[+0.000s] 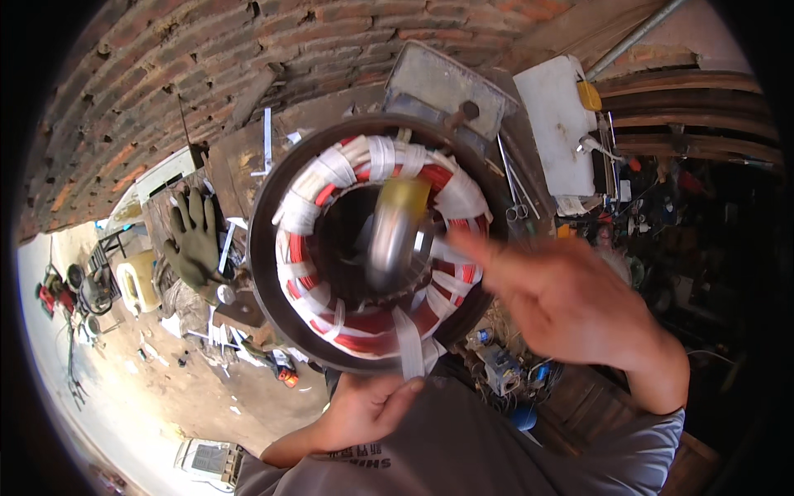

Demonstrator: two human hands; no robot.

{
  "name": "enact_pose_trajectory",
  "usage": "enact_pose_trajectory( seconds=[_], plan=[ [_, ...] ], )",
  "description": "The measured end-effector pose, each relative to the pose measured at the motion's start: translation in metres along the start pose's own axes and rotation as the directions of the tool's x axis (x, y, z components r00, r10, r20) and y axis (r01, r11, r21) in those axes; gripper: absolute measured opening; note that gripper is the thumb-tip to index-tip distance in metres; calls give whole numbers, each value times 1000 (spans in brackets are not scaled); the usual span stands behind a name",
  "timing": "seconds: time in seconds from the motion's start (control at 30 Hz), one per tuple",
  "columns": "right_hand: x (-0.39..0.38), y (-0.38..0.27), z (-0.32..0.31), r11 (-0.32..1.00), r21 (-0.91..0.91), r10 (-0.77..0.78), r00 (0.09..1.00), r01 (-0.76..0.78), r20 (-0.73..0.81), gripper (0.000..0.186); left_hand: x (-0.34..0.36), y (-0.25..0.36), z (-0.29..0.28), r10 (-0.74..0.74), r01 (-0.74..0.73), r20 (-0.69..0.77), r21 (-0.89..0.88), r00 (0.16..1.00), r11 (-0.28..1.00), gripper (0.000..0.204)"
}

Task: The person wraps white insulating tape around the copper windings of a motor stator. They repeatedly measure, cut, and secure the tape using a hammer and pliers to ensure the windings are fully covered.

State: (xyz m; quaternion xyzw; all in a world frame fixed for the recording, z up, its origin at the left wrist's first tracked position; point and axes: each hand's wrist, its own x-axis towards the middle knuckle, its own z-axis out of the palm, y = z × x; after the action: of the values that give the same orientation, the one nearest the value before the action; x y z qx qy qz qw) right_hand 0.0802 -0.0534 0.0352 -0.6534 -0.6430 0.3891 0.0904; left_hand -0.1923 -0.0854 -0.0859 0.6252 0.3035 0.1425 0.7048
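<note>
A motor stator (263, 248) with a dark round housing stands in front of me, and red and white windings (364, 335) wrapped with white tape ring its inside. My right hand (571, 302), smeared by motion, is closed round the handle of a mallet. The mallet's head (393, 236), silver with a yellow end, is blurred over the stator's bore. At the near rim my left hand (368, 409) is closed, with thumb and fingers against a loose strip of white tape (410, 343) that runs over the windings and down across the rim.
A work glove (194, 236) lies left of the stator, near a yellowish jug (139, 283). Behind it stands a grey metal box (447, 87). Scissors (517, 207) and a white board (556, 124) lie at the right. Tools and paper strips clutter the surroundings; a brick wall (182, 74) rises behind.
</note>
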Motion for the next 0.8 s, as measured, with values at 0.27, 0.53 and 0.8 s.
enact_pose_trajectory(
  seconds=[0.27,0.53,0.8],
  plan=[
    [9,-4,7,989,-134,55,998,-58,-23,48,-3,1,3,-8,8,2,5,1000,1000,13],
    [12,-12,3,963,-267,64,994,-38,89,52,1,8,0,-11,10,-25,-28,1000,1000,15],
    [-13,-4,22,997,11,71,997,-71,0,46,-1,-4,-3,-4,5,42,-37,999,999,9]
  ],
)
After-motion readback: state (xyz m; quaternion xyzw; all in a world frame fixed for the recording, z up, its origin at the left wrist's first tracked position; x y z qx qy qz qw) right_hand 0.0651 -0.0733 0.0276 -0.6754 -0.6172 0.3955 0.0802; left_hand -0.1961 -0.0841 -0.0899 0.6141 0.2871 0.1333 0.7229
